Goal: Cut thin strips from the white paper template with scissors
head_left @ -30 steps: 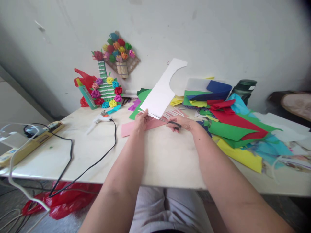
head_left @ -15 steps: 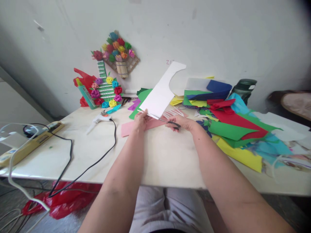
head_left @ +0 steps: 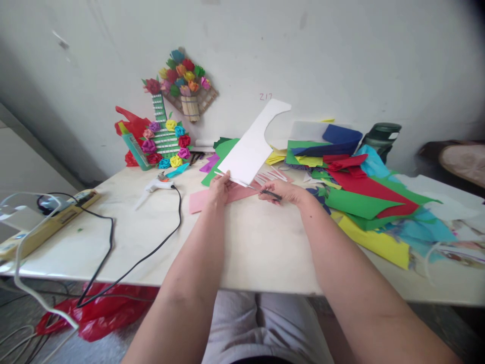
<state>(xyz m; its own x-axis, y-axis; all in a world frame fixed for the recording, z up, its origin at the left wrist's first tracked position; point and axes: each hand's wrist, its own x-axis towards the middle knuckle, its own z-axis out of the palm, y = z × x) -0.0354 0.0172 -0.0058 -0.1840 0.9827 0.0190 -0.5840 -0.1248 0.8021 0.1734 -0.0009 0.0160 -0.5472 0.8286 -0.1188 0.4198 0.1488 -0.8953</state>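
Observation:
A white sheet (head_left: 248, 144) with a curved cut-out on its right side is pinched at its lower left corner by my left hand (head_left: 220, 188). My right hand (head_left: 276, 191) is closed around the dark handles of scissors (head_left: 270, 193). Their blades lie along the sheet's lower edge, where a narrow white strip (head_left: 224, 176) runs towards my left fingers. Below both hands is a pink sheet (head_left: 200, 200) on the table. Several thin white strips (head_left: 271, 175) lie on it just behind my right hand.
On the left are a glue gun (head_left: 157, 186) with a black cord, a power strip (head_left: 49, 222) and a glue bottle (head_left: 135, 149). A flower-decorated guitar shape (head_left: 166, 141) leans at the back. Coloured sheets (head_left: 364, 202) and a dark green bottle (head_left: 380, 139) are at right.
The white sheet's upper end has dipped slightly. My hands and the scissors stay in nearly the same place.

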